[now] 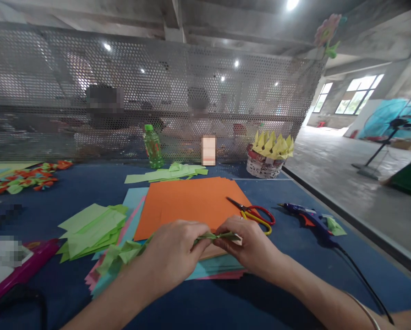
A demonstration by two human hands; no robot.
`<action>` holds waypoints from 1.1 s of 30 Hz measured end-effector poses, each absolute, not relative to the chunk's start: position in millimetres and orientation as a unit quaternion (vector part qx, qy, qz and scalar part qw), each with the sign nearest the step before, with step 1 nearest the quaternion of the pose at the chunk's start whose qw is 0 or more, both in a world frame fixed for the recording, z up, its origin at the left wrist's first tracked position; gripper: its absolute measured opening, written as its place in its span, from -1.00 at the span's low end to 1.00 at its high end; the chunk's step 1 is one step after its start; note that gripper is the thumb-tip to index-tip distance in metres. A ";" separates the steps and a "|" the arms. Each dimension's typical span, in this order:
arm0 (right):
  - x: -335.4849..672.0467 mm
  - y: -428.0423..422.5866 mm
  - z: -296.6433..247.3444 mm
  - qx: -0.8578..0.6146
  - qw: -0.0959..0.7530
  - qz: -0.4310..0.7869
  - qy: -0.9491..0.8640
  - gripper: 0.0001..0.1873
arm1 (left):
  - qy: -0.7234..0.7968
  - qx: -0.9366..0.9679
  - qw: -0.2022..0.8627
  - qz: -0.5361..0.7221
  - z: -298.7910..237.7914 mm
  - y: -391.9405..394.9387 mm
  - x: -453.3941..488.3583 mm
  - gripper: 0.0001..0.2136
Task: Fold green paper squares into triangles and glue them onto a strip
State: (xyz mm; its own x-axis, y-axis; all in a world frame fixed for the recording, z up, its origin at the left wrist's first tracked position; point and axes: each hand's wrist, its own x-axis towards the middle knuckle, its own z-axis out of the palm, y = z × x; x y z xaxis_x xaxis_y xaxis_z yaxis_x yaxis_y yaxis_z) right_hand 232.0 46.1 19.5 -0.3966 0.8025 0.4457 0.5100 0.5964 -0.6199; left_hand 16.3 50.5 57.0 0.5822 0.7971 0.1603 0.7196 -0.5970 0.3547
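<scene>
My left hand and my right hand meet over the near edge of a stack of coloured paper topped by an orange sheet. Both pinch a narrow folded strip of green paper between fingers and thumbs, one hand at each end. Crumpled green paper pieces lie just left of my left hand. Red and yellow-handled scissors rest on the orange sheet's right edge, close to my right hand.
A blue glue gun with a black cord lies on the blue table at right. Green paper squares are stacked at left, more green strips and a green bottle at the back. A basket of yellow folded paper stands by a perforated metal screen.
</scene>
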 end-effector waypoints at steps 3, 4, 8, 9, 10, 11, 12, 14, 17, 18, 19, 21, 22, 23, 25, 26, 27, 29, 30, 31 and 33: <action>231.5 45.2 20.4 -0.399 0.378 0.190 -0.813 -0.98 | 0.430 0.879 0.135 0.155 56.5 51.0 16.8 -0.82; 231.3 44.9 20.6 -0.399 0.379 0.189 -0.814 -0.98 | 0.431 0.878 0.139 0.156 56.7 51.3 17.0 -0.85; 230.4 43.3 22.1 -0.390 0.385 0.179 -0.817 -0.97 | 0.435 0.872 0.158 0.159 58.5 51.4 18.5 -0.89; 230.1 42.8 22.8 -0.388 0.388 0.176 -0.818 -0.96 | 0.434 0.871 0.163 0.160 58.9 51.0 18.9 -0.89; 229.8 42.2 23.7 -0.386 0.388 0.174 -0.819 -0.95 | 0.432 0.872 0.166 0.162 59.0 50.3 19.5 -0.87; 229.5 41.7 24.7 -0.384 0.389 0.174 -0.819 -0.94 | 0.427 0.874 0.166 0.164 59.0 49.6 20.0 -0.86; 229.2 41.1 25.9 -0.382 0.389 0.175 -0.820 -0.93 | 0.422 0.876 0.164 0.166 58.9 48.7 20.5 -0.84; 228.7 39.7 28.1 -0.376 0.388 0.185 -0.821 -0.91 | 0.417 0.880 0.157 0.164 58.4 46.8 21.5 -0.79; 228.0 36.5 30.5 -0.367 0.391 0.191 -0.822 -0.89 | 0.419 0.881 0.144 0.167 58.2 44.0 22.8 -0.78; 227.7 35.1 31.0 -0.368 0.389 0.188 -0.823 -0.88 | 0.420 0.880 0.136 0.172 58.5 43.1 23.3 -0.79; 227.4 33.5 31.2 -0.371 0.388 0.184 -0.823 -0.88 | 0.422 0.880 0.127 0.176 58.9 42.2 23.8 -0.80; 226.4 30.0 31.0 -0.381 0.381 0.180 -0.823 -0.88 | 0.430 0.879 0.105 0.176 59.9 40.3 24.9 -0.81; 225.9 28.4 30.6 -0.385 0.376 0.178 -0.824 -0.88 | 0.436 0.878 0.093 0.173 60.2 39.4 25.5 -0.80; 225.3 27.0 30.0 -0.390 0.371 0.176 -0.824 -0.88 | 0.440 0.878 0.083 0.169 60.3 38.4 26.1 -0.80; 224.2 25.2 28.5 -0.394 0.367 0.165 -0.827 -0.87 | 0.440 0.879 0.067 0.172 59.6 36.4 27.3 -0.79; 223.9 24.9 27.8 -0.393 0.366 0.158 -0.829 -0.87 | 0.435 0.880 0.063 0.180 58.9 35.6 27.8 -0.79; 223.7 25.1 27.1 -0.390 0.369 0.152 -0.830 -0.87 | 0.430 0.881 0.060 0.189 58.3 34.9 28.2 -0.78; 223.7 26.5 26.4 -0.381 0.376 0.154 -0.830 -0.87 | 0.420 0.883 0.055 0.202 57.1 34.7 28.6 -0.78; 223.9 27.5 26.3 -0.383 0.380 0.160 -0.827 -0.87 | 0.421 0.884 0.050 0.198 56.7 35.3 28.6 -0.79; 224.0 28.7 26.5 -0.388 0.380 0.168 -0.823 -0.87 | 0.425 0.884 0.044 0.188 56.4 36.4 28.3 -0.79; 224.2 30.9 27.3 -0.411 0.363 0.183 -0.816 -0.93 | 0.438 0.883 0.030 0.163 55.8 39.7 27.5 -0.79</action>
State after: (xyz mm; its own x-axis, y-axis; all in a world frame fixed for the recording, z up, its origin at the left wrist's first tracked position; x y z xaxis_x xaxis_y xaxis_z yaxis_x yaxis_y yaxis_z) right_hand 224.2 30.9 27.3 -0.3993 0.8037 0.4411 0.5377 0.5950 -0.5974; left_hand 27.5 39.7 55.8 0.5623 0.7843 0.2620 0.7650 -0.6137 0.1952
